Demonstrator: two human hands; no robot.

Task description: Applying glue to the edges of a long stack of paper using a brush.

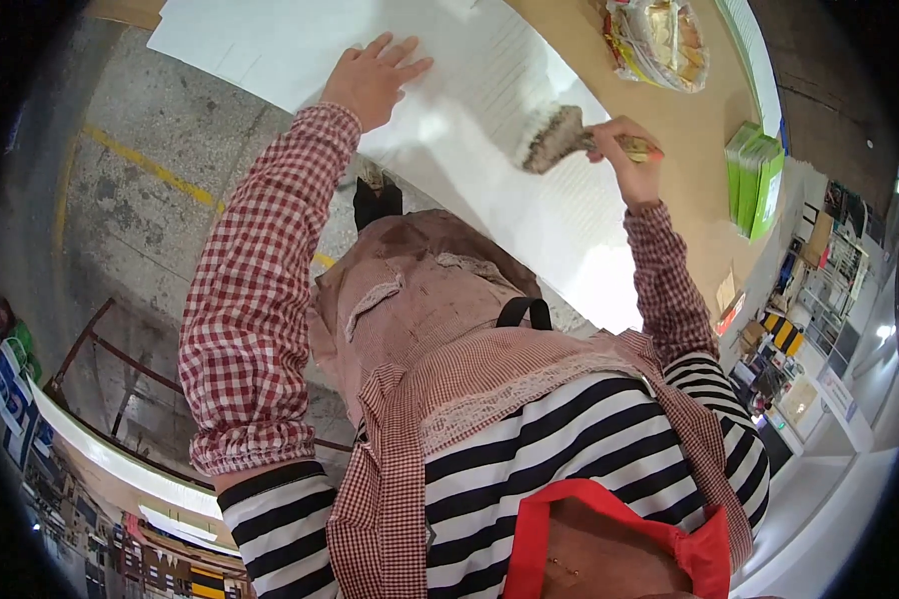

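At the far left, blue-and-white bags [10, 384] sit near the bent rim of the view, and a rusty metal frame [125, 366] stands to their right. Beyond it lies a stained grey floor [140, 225] with a yellow line [155, 165] across it.

The person's left arm, in a red-and-white checked sleeve [260, 270], reaches up to a large white sheet [459, 105]. The left hand [370, 85] lies on the sheet near its left part, palm down, fingers spread wide, holding nothing. Below, a dark shoe [378, 205] shows beside the checked apron [435, 319], worn over a striped shirt [539, 419].

Right of the left hand, a wide brush [557, 140] is over the sheet, bristles pointing left; they are blurred, so I cannot tell whether they touch it. The right hand [629, 155] is closed around the brush's handle.

The sheet rests on a brown table [689, 130]. Farther right on it are a clear plastic bag [659, 45] and, near the edge, a bundle of green packs [754, 180].
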